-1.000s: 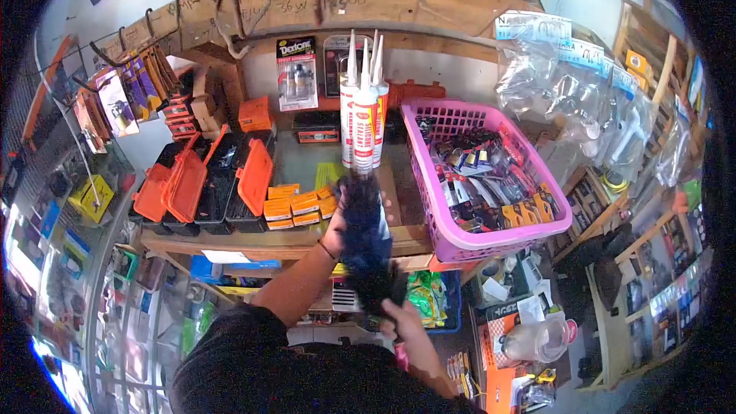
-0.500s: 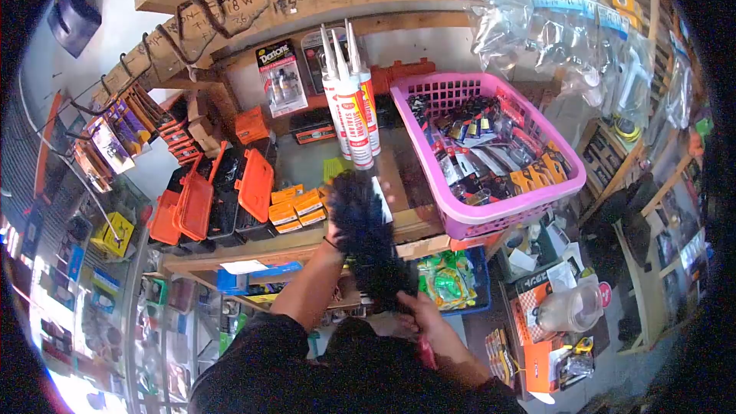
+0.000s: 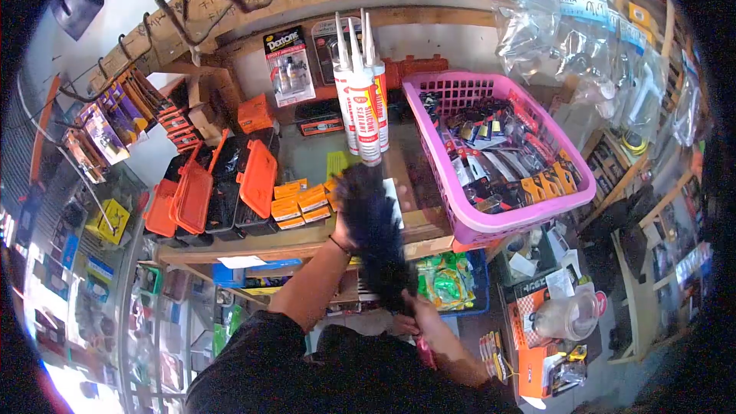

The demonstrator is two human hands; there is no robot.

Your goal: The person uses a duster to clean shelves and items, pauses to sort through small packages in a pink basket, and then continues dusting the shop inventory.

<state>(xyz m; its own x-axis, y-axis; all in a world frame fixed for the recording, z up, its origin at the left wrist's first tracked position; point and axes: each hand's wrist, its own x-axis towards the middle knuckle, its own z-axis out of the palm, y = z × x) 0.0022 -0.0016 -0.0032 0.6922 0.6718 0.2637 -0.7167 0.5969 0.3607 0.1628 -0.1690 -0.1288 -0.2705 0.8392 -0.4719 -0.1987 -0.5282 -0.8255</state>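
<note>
A dark, fluffy duster (image 3: 373, 234) slants across the middle of the view, blurred. My right hand (image 3: 420, 318) is closed round its lower end, with a reddish handle (image 3: 425, 353) showing below. Behind the duster is my left hand (image 3: 343, 231), with a dark band at the wrist; most of its fingers are hidden. A white flat item (image 3: 394, 201) shows beside the duster, and I cannot tell whether my left hand holds it. Silicone sealant tubes (image 3: 366, 119) stand upright just beyond. Small orange-yellow boxes (image 3: 300, 203) lie to the left of the duster.
A pink basket (image 3: 529, 218) of packaged goods sits on the shelf at the right. Black cases with orange lids (image 3: 257, 178) stand at the left. Metal hooks (image 3: 180, 31) jut from the wooden beam above. Plastic bags (image 3: 529, 38) hang at upper right; a blue crate (image 3: 479, 280) is below.
The view has shifted slightly, so the tubes and basket appear farther right. The duster remains in my right hand, its fluffy part at a slightly different angle.
</note>
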